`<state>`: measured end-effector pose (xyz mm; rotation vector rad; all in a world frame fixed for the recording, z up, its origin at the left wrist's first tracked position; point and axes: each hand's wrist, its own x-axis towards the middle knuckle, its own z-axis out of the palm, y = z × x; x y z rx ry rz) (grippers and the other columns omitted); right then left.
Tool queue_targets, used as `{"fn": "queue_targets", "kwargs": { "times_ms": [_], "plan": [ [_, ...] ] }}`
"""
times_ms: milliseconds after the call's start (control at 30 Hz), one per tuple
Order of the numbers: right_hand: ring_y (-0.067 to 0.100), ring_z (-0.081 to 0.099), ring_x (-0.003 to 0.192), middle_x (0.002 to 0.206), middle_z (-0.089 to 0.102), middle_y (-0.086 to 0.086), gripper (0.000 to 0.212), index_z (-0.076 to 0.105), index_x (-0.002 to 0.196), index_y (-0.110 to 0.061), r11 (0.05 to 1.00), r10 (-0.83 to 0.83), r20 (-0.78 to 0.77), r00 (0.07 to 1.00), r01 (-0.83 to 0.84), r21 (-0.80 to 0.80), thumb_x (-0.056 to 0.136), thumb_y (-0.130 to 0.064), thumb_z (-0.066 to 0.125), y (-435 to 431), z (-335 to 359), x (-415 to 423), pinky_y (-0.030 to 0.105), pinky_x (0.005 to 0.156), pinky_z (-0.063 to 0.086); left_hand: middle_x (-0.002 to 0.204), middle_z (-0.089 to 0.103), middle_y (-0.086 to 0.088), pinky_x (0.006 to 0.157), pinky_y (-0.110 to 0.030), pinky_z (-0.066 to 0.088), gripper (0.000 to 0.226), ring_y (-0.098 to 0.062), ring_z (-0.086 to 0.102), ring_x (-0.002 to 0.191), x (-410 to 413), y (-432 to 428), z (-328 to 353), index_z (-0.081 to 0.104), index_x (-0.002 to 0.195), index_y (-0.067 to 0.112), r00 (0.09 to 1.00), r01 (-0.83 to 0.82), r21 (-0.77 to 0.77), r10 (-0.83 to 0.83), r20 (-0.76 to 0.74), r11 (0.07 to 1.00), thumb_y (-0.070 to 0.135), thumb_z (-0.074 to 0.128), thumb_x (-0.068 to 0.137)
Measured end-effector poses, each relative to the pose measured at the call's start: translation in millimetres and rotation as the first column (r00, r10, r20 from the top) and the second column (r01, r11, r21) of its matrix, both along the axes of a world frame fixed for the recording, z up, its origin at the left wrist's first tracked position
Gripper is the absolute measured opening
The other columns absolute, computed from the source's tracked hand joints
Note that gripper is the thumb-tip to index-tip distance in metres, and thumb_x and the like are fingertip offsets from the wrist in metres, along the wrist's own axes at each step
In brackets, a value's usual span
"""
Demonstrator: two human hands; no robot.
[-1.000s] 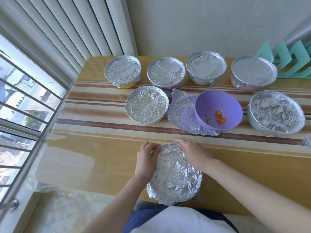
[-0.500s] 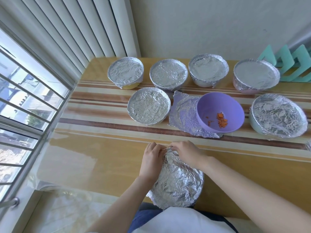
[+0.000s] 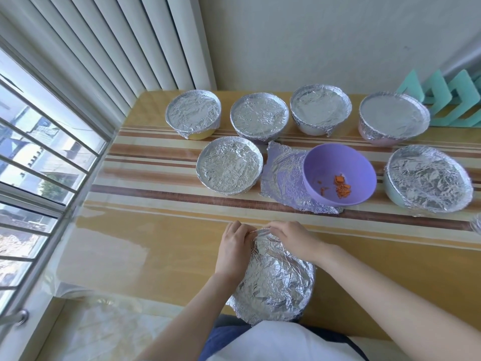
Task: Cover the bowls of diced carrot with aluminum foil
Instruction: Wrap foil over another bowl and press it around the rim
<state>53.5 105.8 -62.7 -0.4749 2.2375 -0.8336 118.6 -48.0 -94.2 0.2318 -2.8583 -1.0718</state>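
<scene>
Foil point(image 3: 276, 280) hides the nearest bowl at the bench point(image 3: 156, 243)'s near edge. The left hand point(image 3: 233, 246) and right hand point(image 3: 294, 238) both pinch its far rim with curled fingers, and tugging too hard could tear it or drag the bowl off. Beyond, the purple bowl point(image 3: 338, 162) of carrot sits uncovered against a loose foil sheet point(image 3: 281, 178), easily overlooked among the wrapped bowls point(image 3: 229, 169).

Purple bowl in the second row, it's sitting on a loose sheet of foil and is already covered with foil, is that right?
No. The head view shows the purple bowl open on top, with diced carrot visible inside. It does sit on the loose foil sheet.
</scene>
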Motion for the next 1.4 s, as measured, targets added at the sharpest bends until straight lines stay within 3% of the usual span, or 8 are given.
{"fn": "queue_targets", "kwargs": {
  "times_ms": [233,333,500,600,733,900,1133,1400],
  "plan": [
    [0.022,0.060,0.078,0.091,0.066,0.011,0.028,0.064,0.107,0.000,0.995,-0.099,-0.054,0.994,0.100,0.010,0.100,-0.017,0.042,5.1,-3.4,9.1,0.027,0.067,0.039,0.081,0.058,-0.003,0.070,-0.019,0.032,0.005,-0.023,0.052,0.081,-0.4,1.4,-0.5,0.067,0.087,0.007,1.000,0.014,0.005,-0.014,0.009,1.000,0.005,0.062,0.086],
    [0.032,0.059,0.105,0.110,0.065,0.018,0.032,0.060,0.114,-0.001,0.995,-0.102,-0.011,0.995,0.102,-0.014,0.101,-0.022,0.039,6.5,0.7,9.0,0.034,0.090,0.045,0.082,0.058,-0.003,0.071,-0.019,0.032,0.005,-0.023,0.052,0.082,0.1,1.2,0.0,0.067,0.087,0.007,1.000,0.002,0.016,-0.002,0.009,1.000,0.005,0.062,0.086],
    [-0.011,0.045,0.068,0.088,0.062,-0.005,0.032,0.052,0.129,-0.007,0.995,-0.085,-0.049,0.995,0.087,0.052,0.102,-0.012,0.036,9.5,2.8,14.4,-0.001,0.063,0.034,0.083,0.058,0.000,0.072,-0.017,0.033,0.006,-0.020,0.053,0.083,2.6,0.3,2.1,0.068,0.086,0.008,0.998,-0.070,0.050,0.070,0.003,0.996,0.006,0.062,0.086],
    [-0.010,0.053,0.080,0.106,0.067,0.007,0.028,0.056,0.122,-0.005,0.994,-0.097,-0.105,0.990,0.102,0.042,0.101,-0.008,0.039,11.1,-1.3,14.8,0.003,0.068,0.032,0.085,0.058,0.001,0.074,-0.019,0.035,0.007,-0.018,0.052,0.084,3.5,1.9,3.9,0.067,0.087,0.009,0.998,-0.064,0.065,0.063,0.015,0.996,0.009,0.061,0.088],
    [-0.007,0.038,0.060,0.069,0.040,-0.018,0.027,0.055,0.121,-0.005,0.995,-0.036,-0.096,0.995,0.044,0.087,0.102,-0.011,0.036,10.4,0.2,8.7,0.011,0.056,0.034,0.089,0.062,0.001,0.077,-0.019,0.034,0.009,-0.015,0.051,0.087,-2.2,0.0,5.3,0.068,0.091,0.010,1.000,-0.002,0.065,0.000,0.026,0.998,0.017,0.062,0.088],
    [0.024,0.058,0.102,0.112,0.063,0.009,0.033,0.054,0.126,-0.014,0.992,0.087,-0.116,0.989,-0.075,0.099,0.099,-0.005,0.038,-3.5,6.6,0.4,0.034,0.084,0.045,0.081,0.060,0.000,0.067,-0.016,0.027,0.009,-0.017,0.049,0.079,-9.5,0.1,8.6,0.065,0.082,0.005,0.998,0.048,0.086,-0.051,0.034,0.995,0.010,0.061,0.088],
    [0.028,0.060,0.093,0.105,0.066,0.012,0.052,0.055,0.126,-0.020,0.984,0.123,-0.211,0.970,-0.091,0.156,0.087,0.010,0.039,-6.3,4.0,4.2,0.041,0.076,0.049,0.082,0.054,0.001,0.071,-0.013,0.026,0.009,-0.013,0.042,0.080,-7.4,2.5,3.9,0.063,0.083,0.005,0.997,0.074,0.057,-0.075,0.012,0.996,0.006,0.057,0.090],
    [0.029,0.059,0.106,0.112,0.064,0.014,0.030,0.056,0.116,-0.011,0.993,0.027,-0.135,0.990,-0.011,0.119,0.097,0.000,0.036,4.9,-2.1,10.5,0.044,0.088,0.048,0.091,0.056,-0.005,0.076,-0.019,0.028,0.012,-0.019,0.045,0.088,-6.3,3.0,1.5,0.060,0.092,0.005,0.996,0.074,-0.001,-0.074,0.044,0.997,0.009,0.050,0.095]
  ]
}}
